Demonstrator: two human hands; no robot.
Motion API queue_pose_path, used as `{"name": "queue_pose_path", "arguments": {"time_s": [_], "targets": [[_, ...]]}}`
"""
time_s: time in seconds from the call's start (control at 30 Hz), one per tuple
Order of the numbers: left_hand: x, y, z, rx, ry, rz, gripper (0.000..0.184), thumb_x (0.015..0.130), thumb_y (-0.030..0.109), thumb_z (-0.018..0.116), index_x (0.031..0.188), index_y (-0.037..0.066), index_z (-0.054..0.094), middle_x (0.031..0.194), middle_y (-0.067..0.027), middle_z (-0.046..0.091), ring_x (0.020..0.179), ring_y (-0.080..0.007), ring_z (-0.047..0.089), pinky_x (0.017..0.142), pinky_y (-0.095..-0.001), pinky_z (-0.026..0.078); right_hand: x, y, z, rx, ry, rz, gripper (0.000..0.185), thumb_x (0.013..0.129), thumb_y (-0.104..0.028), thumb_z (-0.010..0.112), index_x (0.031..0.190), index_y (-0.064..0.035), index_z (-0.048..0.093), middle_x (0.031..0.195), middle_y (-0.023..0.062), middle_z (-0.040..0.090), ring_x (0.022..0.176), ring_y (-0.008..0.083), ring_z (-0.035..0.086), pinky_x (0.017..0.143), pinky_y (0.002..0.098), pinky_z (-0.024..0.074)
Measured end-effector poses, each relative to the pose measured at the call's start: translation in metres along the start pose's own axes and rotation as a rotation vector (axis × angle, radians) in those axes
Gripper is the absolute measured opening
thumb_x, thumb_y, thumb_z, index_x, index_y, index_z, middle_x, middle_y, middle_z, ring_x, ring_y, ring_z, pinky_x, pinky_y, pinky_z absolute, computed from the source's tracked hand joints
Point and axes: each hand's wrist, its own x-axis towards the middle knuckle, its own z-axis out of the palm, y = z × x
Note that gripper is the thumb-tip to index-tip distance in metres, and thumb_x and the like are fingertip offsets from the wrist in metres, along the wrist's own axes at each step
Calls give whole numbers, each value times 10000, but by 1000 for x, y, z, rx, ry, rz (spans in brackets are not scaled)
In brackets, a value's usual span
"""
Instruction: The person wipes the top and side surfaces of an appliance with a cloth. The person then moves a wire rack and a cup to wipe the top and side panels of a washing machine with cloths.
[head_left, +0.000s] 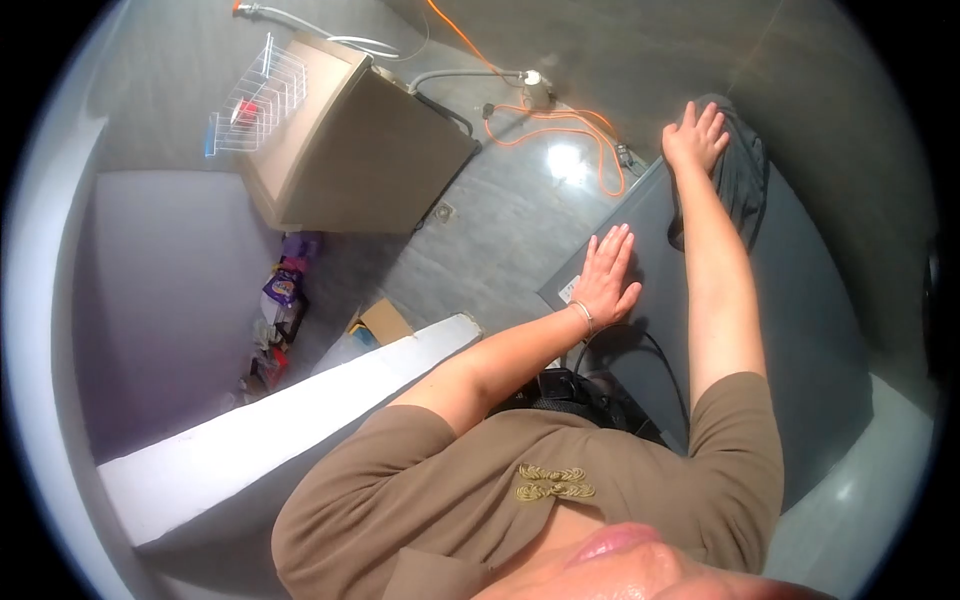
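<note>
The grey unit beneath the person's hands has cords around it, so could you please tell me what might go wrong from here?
The dark cloth by the right hand could slide on the grey unit if pushed. The black cable near the left hand might catch on the bracelet. The looped orange cord beside the unit could snag a foot.
</note>
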Motion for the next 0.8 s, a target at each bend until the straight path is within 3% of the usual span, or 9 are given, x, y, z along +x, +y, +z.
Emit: {"name": "queue_pose_path", "arguments": {"time_s": [0.37, 0.63, 0.67, 0.8], "targets": [[-3, -1, 6, 9, 44, -9, 813, 868, 295, 550, 1502, -3, 138, 1568, -196, 138, 1461, -358, 111, 1174, -531, 55, -109, 9, -17, 95, -22, -411, 664, 906, -494, 456, 1482, -181, 351, 1580, 151, 191, 1462, 323, 153, 1172, 505, 99], [-7, -5, 14, 60, 114, 2, 789, 887, 326, 522, 1503, 2, 150, 1563, -206, 146, 1458, -366, 117, 1174, -523, 65, -209, 43, -36, 188, -81, -797, 659, 885, -339, 503, 1500, -205, 308, 1590, 121, 164, 1464, 313, 150, 1178, 492, 129], [-7, -5, 14, 54, 127, -3, 786, 891, 334, 515, 1503, 1, 151, 1562, -207, 147, 1459, -366, 117, 1174, -522, 66, -219, 51, -44, 91, -119, -831, 639, 893, -355, 486, 1492, -194, 330, 1588, 112, 176, 1464, 305, 155, 1177, 493, 136], [-8, -4, 12, -13, 159, 0, 781, 898, 349, 508, 1501, -3, 157, 1562, -195, 167, 1453, -358, 143, 1176, -510, 69, -249, 90, -64, 288, -184, -876, 589, 881, -317, 532, 1437, -156, 426, 1565, 109, 243, 1449, 304, 202, 1165, 485, 183]]}}
